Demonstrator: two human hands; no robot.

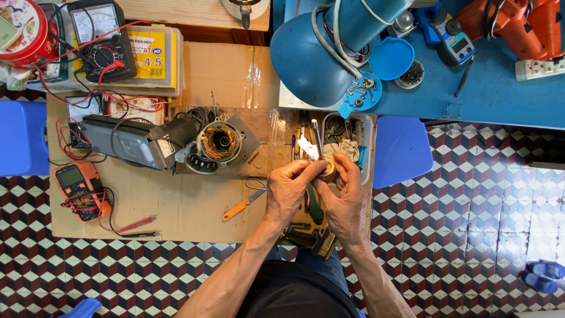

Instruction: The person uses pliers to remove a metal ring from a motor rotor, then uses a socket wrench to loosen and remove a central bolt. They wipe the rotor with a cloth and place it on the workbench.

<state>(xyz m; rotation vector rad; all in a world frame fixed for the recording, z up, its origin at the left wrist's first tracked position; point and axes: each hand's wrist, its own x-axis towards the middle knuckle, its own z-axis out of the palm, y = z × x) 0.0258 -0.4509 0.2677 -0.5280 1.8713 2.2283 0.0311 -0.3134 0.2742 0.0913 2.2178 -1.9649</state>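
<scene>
Both grips are closed together on one small round brass-coloured part (328,169), the left hand (288,191) pinching it from one side and the right hand (346,197) from the other, held just above the near edge of the cardboard-covered bench (176,206); a cordless drill (311,227) lies beneath the wrists. Farther off, an orange-handled knife (242,206) lies on the cardboard; beyond it a motor stator (219,144); at the far edge a yellow-labelled flat box (154,56) under a black meter (101,41), beside a round red tin (26,29).

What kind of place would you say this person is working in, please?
Probably a small electrical repair workshop, set up on the floor. A motor stator with copper windings lies opened on cardboard, two multimeters sit nearby, and both hands hold a small round part.
</scene>
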